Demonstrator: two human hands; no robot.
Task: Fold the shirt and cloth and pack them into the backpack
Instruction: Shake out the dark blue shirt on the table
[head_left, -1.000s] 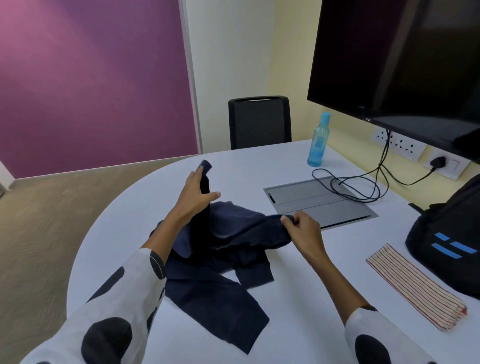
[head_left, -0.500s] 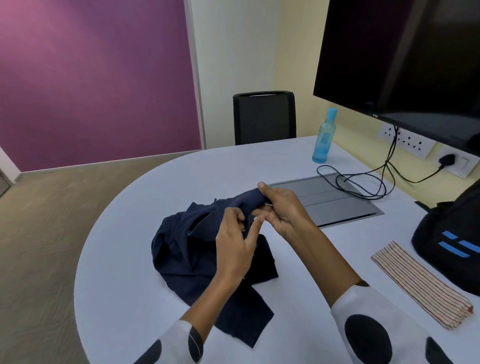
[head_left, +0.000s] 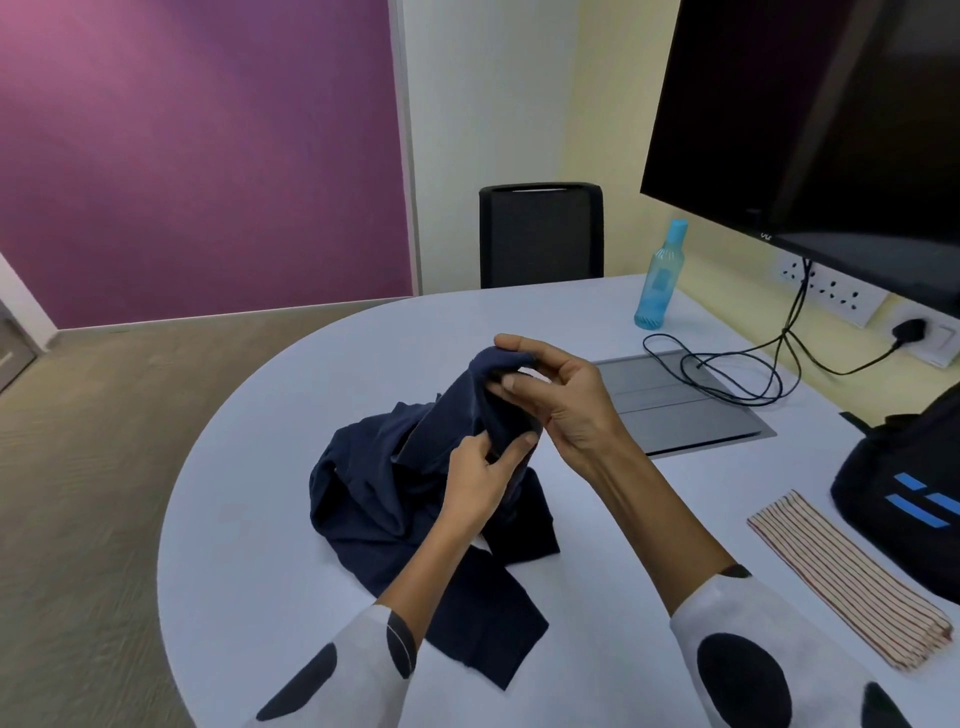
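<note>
Shirt (head_left: 415, 499), navy, lay crumpled mid-tabletop (head_left: 260, 545), unfolded. Right hand (head_left: 561, 400) pinched raised edge; left hand (head_left: 478, 483) pinched same fabric just below. Striped cloth (head_left: 852, 582) already folded, near right, beside backpack (head_left: 904, 488). Nothing packed yet.

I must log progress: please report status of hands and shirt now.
Both hands, left and right, grip the navy shirt, unfolded. Striped cloth folded beside backpack. Nothing blocking.

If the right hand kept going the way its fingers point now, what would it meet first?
The right hand points left and slightly away, fingers already pinching the navy shirt. Beyond the fabric, probably only bare table, though depth is unclear.
</note>
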